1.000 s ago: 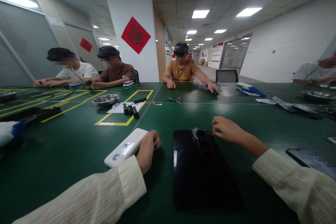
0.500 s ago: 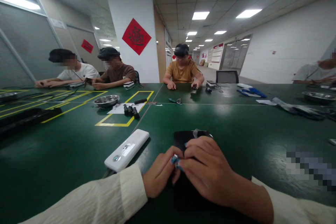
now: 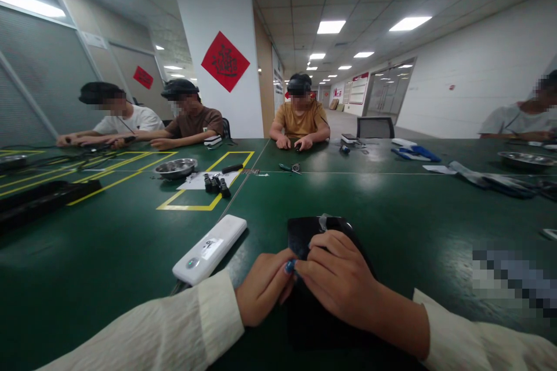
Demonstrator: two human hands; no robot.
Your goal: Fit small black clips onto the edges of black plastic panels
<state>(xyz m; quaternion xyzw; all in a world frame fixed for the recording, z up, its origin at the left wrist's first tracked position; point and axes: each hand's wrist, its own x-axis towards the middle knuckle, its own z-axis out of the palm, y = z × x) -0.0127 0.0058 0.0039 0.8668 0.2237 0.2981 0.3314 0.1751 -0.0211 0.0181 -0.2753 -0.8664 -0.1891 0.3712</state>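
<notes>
My left hand (image 3: 264, 288) and my right hand (image 3: 343, 281) meet fingertip to fingertip above a black flat thing with rounded corners (image 3: 301, 227). Both have their fingers curled in and pinched together, with a blue-painted nail (image 3: 289, 266) showing where they touch. Anything held between the fingertips is too small or too hidden to name. Just beyond my right hand, a bit of clear plastic (image 3: 323, 221) lies at the far edge of the black thing. To the left of my left hand rests a white oblong device (image 3: 210, 249) with a label and a round button-like spot.
Several black parts (image 3: 217, 184) lie on white paper inside yellow tape, near a metal bowl (image 3: 176, 168). Farther off are green-handled pliers (image 3: 289, 168). A long black tray (image 3: 52, 200) is at left. Several people sit around the green table (image 3: 391, 232).
My right hand has turned and drawn slightly left, its fingers closing nearer my left fingertips. Across the table, the person in yellow has brought both hands closer together.
</notes>
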